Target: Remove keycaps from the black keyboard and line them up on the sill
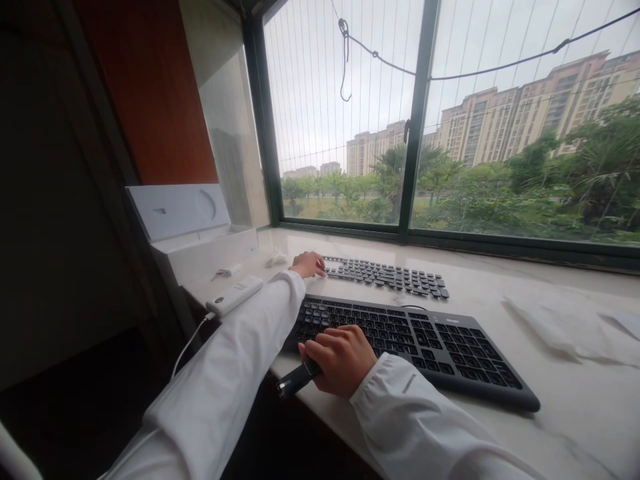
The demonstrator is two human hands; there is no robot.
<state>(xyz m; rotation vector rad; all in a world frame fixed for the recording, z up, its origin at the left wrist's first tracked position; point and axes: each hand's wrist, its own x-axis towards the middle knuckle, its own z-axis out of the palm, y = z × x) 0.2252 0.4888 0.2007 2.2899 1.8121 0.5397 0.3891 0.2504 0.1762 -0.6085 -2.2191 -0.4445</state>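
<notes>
My left hand (309, 265) reaches to the left end of the loose dark keycaps (390, 277), which lie in rows on the marble-look surface. Its fingers are curled down and pressed together at the nearest caps; what is between them is too small to make out. In front of those rows sits a black keyboard (465, 353), most of its key positions bare of caps. Over the keyboard's lower left edge, my right hand (343, 360) is closed around a dark cylindrical tool (299, 379) with a shiny end pointing down and left. The tool's other end is hidden in the hand.
An open white box (200, 247) stands at the left end of the surface. Near it lie a white power bank (234, 295) with a cable (189, 347) and a small white piece (229, 271). Clear plastic bags (555, 327) lie at right. Windows (340, 133) rise behind.
</notes>
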